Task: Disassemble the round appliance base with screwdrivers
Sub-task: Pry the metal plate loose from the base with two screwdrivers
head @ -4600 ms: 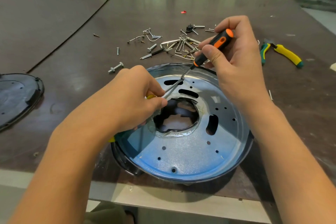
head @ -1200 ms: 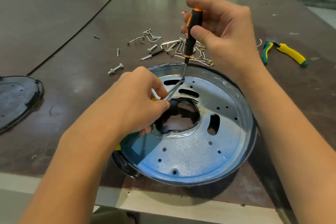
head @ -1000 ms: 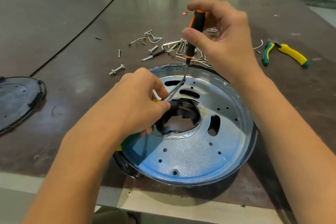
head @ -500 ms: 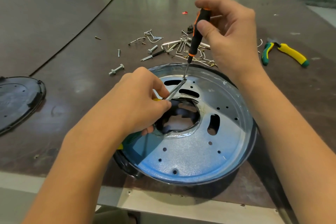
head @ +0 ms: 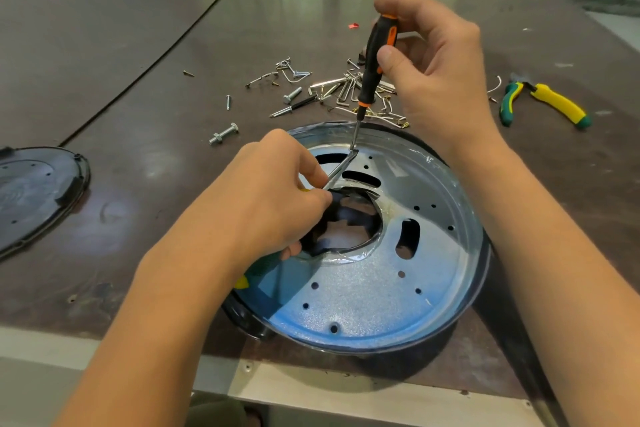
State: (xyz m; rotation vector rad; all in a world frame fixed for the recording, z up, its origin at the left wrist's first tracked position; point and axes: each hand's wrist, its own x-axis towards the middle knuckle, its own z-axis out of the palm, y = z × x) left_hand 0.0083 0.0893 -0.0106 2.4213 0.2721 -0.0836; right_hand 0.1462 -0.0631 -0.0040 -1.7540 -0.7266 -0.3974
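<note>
The round appliance base (head: 374, 291) is a shiny metal dish with slots, small holes and a jagged central opening, lying near the table's front edge. My right hand (head: 436, 80) holds a black-and-orange screwdriver (head: 375, 59) nearly upright, its tip down on the dish's far inner part. My left hand (head: 270, 198) rests on the dish's left side, closed around a green-and-yellow-handled screwdriver (head: 249, 276) whose shaft runs up to meet the other tip. Most of that handle is hidden under my palm.
A pile of loose screws, bolts and wire clips (head: 346, 90) lies behind the dish, with a nut-and-bolt (head: 223, 133) to its left. Yellow-and-green pliers (head: 550, 102) lie at the right. A black plastic cover (head: 31, 191) sits at the left edge.
My right hand has raised the orange screwdriver from a slant to nearly upright, its tip staying on the dish. My left hand has stayed put.
</note>
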